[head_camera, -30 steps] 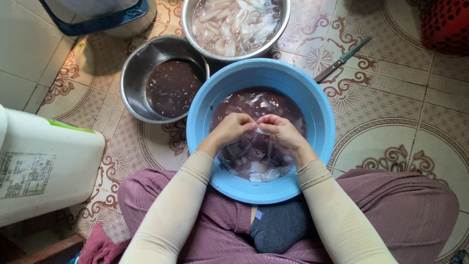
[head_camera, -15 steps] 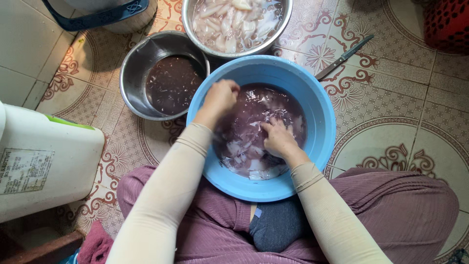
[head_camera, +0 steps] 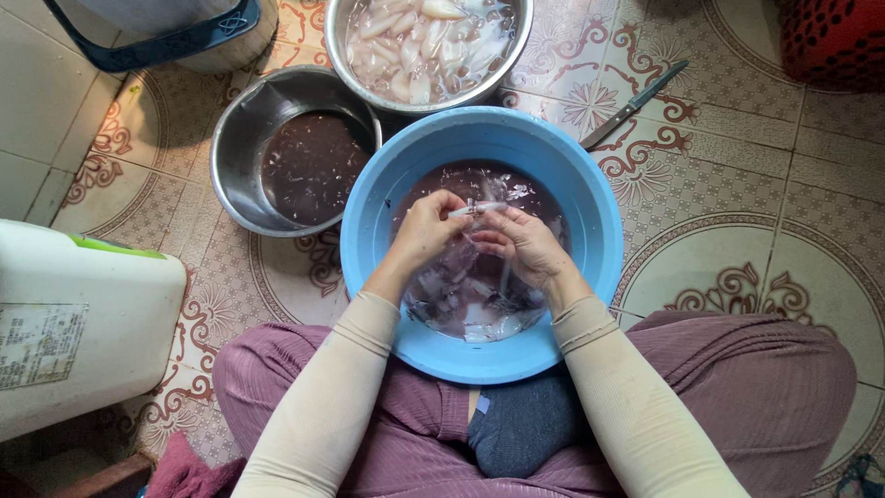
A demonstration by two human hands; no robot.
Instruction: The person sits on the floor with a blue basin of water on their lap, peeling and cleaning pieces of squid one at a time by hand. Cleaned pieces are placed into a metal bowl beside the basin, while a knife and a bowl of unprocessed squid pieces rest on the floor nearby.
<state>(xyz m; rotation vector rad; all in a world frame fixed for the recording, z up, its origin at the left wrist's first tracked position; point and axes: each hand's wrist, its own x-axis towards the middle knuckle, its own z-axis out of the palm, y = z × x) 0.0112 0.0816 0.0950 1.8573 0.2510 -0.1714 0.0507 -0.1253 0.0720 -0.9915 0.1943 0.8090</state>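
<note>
White jug (head_camera: 78, 323) (pale rectangular label (head_camera: 37, 344)) stands far left.

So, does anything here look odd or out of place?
Only the knife: it lies bare on the floor tiles beside the blue basin, not on any board. Nothing looks spilled. Both hands, left and right, hold a pale strip over the basin.

Small pale squid piece (head_camera: 477, 209): slim, whitish-translucent, held roughly horizontal w/ both hands pinching it, just above the dark water. Blue plastic basin (head_camera: 369, 240): round, on the tiled floor btwn the knees, holds murky purplish-brown liquid w/ more pale squid pieces (head_camera: 461, 309) sunk near the front wall.
</note>
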